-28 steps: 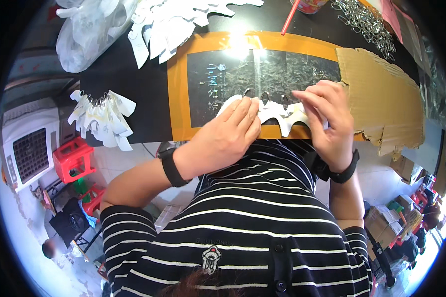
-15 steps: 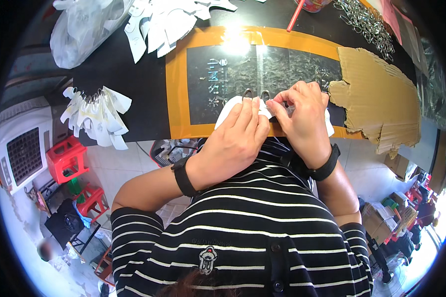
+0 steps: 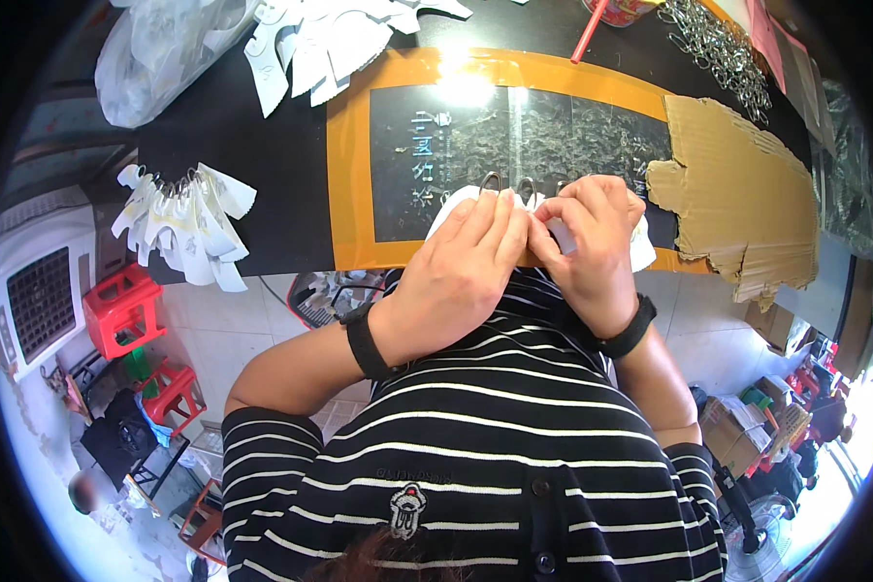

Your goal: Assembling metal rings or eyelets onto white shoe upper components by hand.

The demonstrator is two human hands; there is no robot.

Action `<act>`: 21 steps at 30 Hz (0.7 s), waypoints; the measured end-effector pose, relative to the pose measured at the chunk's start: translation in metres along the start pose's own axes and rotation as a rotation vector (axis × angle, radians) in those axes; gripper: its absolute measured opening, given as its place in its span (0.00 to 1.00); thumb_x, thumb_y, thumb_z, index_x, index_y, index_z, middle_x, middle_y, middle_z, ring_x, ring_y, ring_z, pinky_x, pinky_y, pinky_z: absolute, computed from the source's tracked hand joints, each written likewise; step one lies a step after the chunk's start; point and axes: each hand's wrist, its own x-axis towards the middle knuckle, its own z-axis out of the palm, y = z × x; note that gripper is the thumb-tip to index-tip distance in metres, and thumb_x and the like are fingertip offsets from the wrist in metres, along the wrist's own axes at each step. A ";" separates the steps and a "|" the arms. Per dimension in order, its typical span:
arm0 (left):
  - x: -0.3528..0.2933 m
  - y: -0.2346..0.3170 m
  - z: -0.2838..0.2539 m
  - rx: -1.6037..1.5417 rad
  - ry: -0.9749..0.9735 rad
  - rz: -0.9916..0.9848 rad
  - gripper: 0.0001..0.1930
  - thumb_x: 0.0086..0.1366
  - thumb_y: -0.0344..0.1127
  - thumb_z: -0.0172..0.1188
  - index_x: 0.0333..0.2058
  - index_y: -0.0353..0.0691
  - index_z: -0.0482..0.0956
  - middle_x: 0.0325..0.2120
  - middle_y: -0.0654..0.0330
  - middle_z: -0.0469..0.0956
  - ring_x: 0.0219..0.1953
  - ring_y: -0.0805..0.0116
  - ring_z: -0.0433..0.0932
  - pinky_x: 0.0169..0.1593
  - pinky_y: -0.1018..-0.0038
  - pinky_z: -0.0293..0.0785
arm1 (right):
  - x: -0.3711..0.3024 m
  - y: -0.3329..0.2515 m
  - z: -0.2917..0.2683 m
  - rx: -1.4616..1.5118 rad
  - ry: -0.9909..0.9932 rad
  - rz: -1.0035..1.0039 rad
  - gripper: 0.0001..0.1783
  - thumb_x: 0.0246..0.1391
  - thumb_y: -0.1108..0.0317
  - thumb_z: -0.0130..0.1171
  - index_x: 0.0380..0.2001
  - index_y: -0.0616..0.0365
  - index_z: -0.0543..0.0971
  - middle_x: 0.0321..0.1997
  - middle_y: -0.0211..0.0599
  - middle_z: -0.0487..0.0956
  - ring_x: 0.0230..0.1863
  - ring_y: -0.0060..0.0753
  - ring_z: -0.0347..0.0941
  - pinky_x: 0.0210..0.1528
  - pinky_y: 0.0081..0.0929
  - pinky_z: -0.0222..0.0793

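Note:
At the near edge of the table, both my hands are on a white cut piece (image 3: 640, 244), mostly hidden beneath them. My left hand (image 3: 453, 269) presses it with straight fingers held together, its thumb out of sight. Touching the left fingertips, my right hand (image 3: 592, 238) is closed in a thumb-and-finger pinch at the piece's top edge. Thin metal loops stick up past the fingers, one metal loop (image 3: 492, 181) above the left fingertips and another metal loop (image 3: 527, 188) between the hands. A further one shows partly behind the right hand.
Under my hands lies a dark mat (image 3: 514, 136) bordered with brown tape. Torn cardboard (image 3: 737, 189) is at right, a heap of metal clasps (image 3: 723, 58) at far right. White pieces with loops (image 3: 186, 218) lie left; more white cut pieces (image 3: 330, 48) and a plastic bag (image 3: 160, 63) lie beyond.
My right fingers have curled in closer to the left fingertips. A further metal loop now shows behind the right hand. The whole view has shifted slightly.

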 end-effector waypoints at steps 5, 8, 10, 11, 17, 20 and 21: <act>0.001 -0.002 -0.001 0.033 -0.035 0.017 0.22 0.58 0.26 0.57 0.52 0.26 0.74 0.51 0.44 0.76 0.56 0.50 0.74 0.61 0.60 0.68 | 0.007 0.008 -0.006 0.026 -0.038 0.113 0.07 0.48 0.65 0.68 0.24 0.52 0.79 0.29 0.29 0.72 0.38 0.36 0.66 0.45 0.36 0.54; 0.002 -0.002 -0.003 0.064 -0.037 0.038 0.22 0.58 0.26 0.57 0.52 0.25 0.74 0.51 0.44 0.76 0.55 0.51 0.74 0.60 0.60 0.69 | 0.016 0.004 -0.004 -0.023 -0.077 0.167 0.12 0.49 0.60 0.69 0.19 0.52 0.79 0.27 0.32 0.73 0.37 0.38 0.67 0.44 0.37 0.53; 0.002 -0.002 -0.002 0.053 -0.029 0.037 0.23 0.57 0.26 0.57 0.53 0.25 0.73 0.51 0.44 0.76 0.55 0.51 0.74 0.60 0.60 0.69 | 0.019 -0.001 -0.001 -0.066 -0.093 0.171 0.12 0.48 0.60 0.69 0.19 0.52 0.79 0.27 0.32 0.73 0.38 0.38 0.67 0.44 0.37 0.54; 0.002 -0.003 -0.002 0.042 -0.020 0.035 0.23 0.57 0.25 0.58 0.53 0.25 0.73 0.50 0.44 0.76 0.54 0.51 0.74 0.60 0.60 0.69 | 0.020 -0.002 -0.001 -0.110 -0.109 0.174 0.12 0.47 0.60 0.69 0.19 0.52 0.78 0.28 0.33 0.73 0.38 0.38 0.67 0.45 0.37 0.54; 0.003 -0.001 0.000 -0.108 0.041 -0.074 0.25 0.55 0.24 0.57 0.53 0.24 0.71 0.48 0.43 0.76 0.52 0.50 0.75 0.60 0.58 0.69 | 0.015 0.002 0.002 -0.004 -0.164 0.239 0.09 0.44 0.64 0.67 0.18 0.52 0.78 0.28 0.34 0.74 0.39 0.40 0.67 0.47 0.37 0.54; 0.004 -0.003 -0.001 -0.066 0.052 -0.017 0.24 0.54 0.23 0.58 0.52 0.24 0.72 0.46 0.45 0.77 0.52 0.51 0.75 0.59 0.59 0.70 | 0.005 0.000 0.004 0.048 -0.107 0.227 0.08 0.42 0.66 0.68 0.20 0.51 0.77 0.29 0.32 0.72 0.39 0.39 0.67 0.47 0.38 0.54; 0.005 -0.002 -0.002 -0.067 0.052 -0.018 0.24 0.54 0.23 0.58 0.52 0.24 0.72 0.46 0.45 0.77 0.52 0.51 0.75 0.59 0.59 0.70 | 0.001 0.000 0.006 0.047 -0.109 0.227 0.08 0.42 0.66 0.68 0.20 0.51 0.77 0.29 0.32 0.72 0.39 0.39 0.67 0.47 0.38 0.54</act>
